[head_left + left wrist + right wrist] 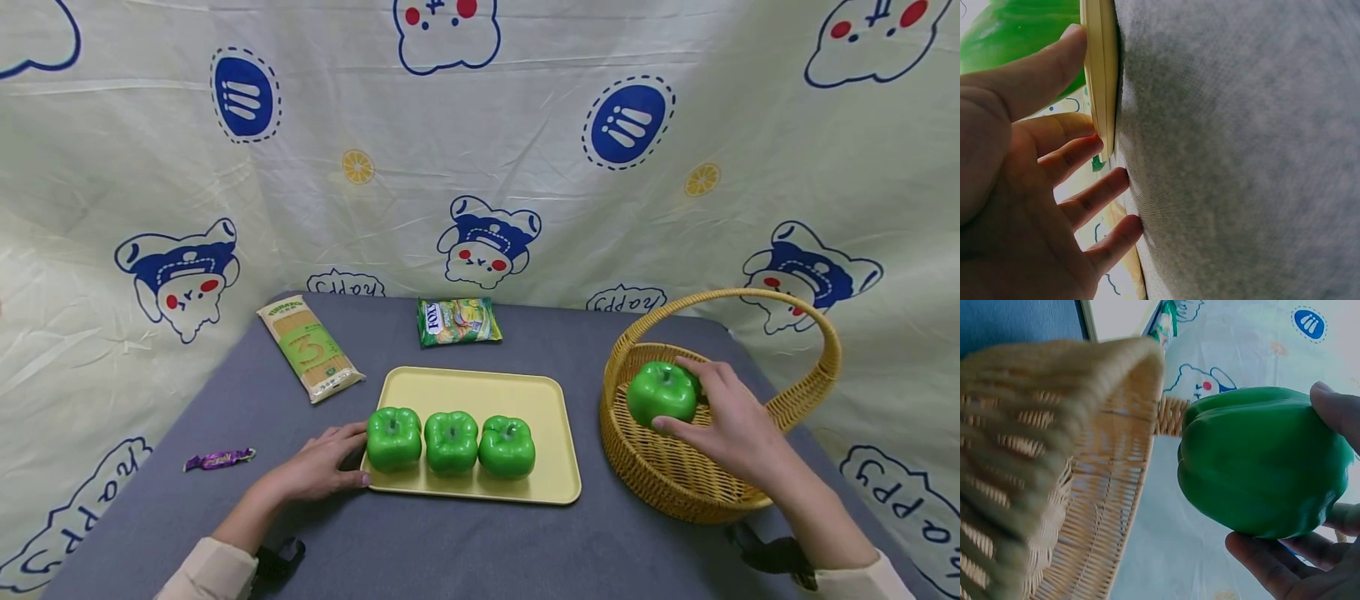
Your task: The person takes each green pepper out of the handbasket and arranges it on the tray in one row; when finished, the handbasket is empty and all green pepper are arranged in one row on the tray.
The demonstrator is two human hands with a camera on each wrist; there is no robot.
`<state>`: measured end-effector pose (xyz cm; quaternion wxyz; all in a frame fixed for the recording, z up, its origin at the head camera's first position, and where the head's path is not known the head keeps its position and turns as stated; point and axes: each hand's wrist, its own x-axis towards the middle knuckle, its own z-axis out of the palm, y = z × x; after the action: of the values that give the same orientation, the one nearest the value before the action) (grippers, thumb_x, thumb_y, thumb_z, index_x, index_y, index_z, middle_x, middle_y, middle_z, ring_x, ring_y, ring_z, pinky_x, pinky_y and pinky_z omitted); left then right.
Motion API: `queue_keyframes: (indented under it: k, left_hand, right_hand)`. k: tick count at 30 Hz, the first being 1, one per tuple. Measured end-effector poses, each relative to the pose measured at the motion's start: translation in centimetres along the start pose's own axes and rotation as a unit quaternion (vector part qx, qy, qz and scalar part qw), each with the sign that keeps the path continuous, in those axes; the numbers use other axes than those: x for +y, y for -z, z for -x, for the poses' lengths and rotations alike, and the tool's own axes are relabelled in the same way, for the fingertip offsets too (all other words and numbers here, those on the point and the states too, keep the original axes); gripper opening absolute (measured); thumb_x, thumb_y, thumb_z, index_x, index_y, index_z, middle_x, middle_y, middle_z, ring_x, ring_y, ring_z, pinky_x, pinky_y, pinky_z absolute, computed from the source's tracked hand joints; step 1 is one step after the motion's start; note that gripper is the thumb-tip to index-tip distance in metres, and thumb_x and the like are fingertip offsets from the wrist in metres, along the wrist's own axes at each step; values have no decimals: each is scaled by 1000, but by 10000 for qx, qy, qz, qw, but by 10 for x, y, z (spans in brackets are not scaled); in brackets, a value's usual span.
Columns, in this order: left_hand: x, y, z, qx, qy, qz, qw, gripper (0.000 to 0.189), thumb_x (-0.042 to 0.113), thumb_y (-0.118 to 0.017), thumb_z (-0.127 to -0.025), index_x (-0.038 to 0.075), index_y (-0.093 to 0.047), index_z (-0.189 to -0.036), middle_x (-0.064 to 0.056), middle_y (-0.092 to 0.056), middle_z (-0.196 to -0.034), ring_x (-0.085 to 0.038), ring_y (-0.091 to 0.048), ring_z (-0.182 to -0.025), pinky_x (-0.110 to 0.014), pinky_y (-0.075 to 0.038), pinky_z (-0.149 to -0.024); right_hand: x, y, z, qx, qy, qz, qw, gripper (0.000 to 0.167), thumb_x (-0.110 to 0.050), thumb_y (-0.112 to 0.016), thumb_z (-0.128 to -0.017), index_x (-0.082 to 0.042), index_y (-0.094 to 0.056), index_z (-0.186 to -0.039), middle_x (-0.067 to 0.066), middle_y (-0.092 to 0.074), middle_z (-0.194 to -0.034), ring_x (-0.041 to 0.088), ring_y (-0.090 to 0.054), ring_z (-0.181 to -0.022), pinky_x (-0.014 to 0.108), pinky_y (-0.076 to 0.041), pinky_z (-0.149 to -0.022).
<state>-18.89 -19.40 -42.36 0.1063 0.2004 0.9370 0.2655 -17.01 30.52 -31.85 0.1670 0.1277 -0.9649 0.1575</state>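
Note:
My right hand (731,421) holds a shiny green bell pepper (663,393) between thumb and fingers, over the wicker basket (637,467). In the right wrist view that held pepper (1260,462) is above the basket's rim. At the left end of the cream tray (480,385), my left hand (322,465) touches the edge with its fingers fairly straight. The left wrist view has the thumb and fingertips against the tray's rim (1100,81). Three more green bell peppers, a left one (393,439), a middle one (451,442) and a right one (507,447), stand in a row on the tray.
A pack of noodles (311,348) lies at the back left, and a green FOX'S candy bag (459,322) behind the tray. A purple-wrapped candy (220,459) is on the left of the grey tabletop (480,546). The basket's tall handle (828,358) arches beyond my right hand.

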Motion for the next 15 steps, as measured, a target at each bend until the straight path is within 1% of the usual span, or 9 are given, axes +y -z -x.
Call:
queue_keyframes:
  k: [3,6,10,13,15]
  left_hand:
    - [0,0,0,-4,8,-5,10000,69,34,-70,-82,3,-45,-139,-14,-40,-146,-39,-36,-132,-63,-29,-99]
    - [0,0,0,-16,10,2,10000,69,34,-70,-82,4,-45,-139,-14,-40,-146,-39,-36,-132,-63,-28,-99]
    - [0,0,0,-34,13,20,10000,70,35,-70,-82,4,-45,-139,-14,-40,-147,-39,-36,-132,-63,-28,-99]
    - [-1,0,0,-40,1,21,10000,70,35,-70,-82,4,-45,-139,-15,-40,-147,-39,-36,-132,-63,-28,-99]
    - [-1,0,0,-34,-10,24,10000,70,35,-70,-82,4,-45,-139,-15,-40,-147,-39,-36,-132,-64,-28,-99]
  right_hand:
    - [-4,-5,3,81,124,-88,9999,82,-45,-75,-76,-1,-41,-136,23,-45,-120,32,-51,-95,39,-46,-66]
    - [-7,-12,5,224,303,-151,9992,80,-41,-77,-75,-2,-43,-135,18,-47,-119,28,-53,-95,37,-47,-66]
    - [-11,-20,8,447,567,-123,9973,79,-38,-80,-72,-4,-45,-134,12,-52,-116,24,-53,-96,38,-47,-69]
    - [-14,-24,10,535,683,-120,9962,79,-36,-82,-71,-5,-46,-134,11,-53,-116,22,-52,-98,40,-46,-73]
    - [-15,-27,11,548,701,-131,9959,79,-36,-82,-70,-5,-47,-133,10,-54,-116,20,-51,-98,38,-46,-73]
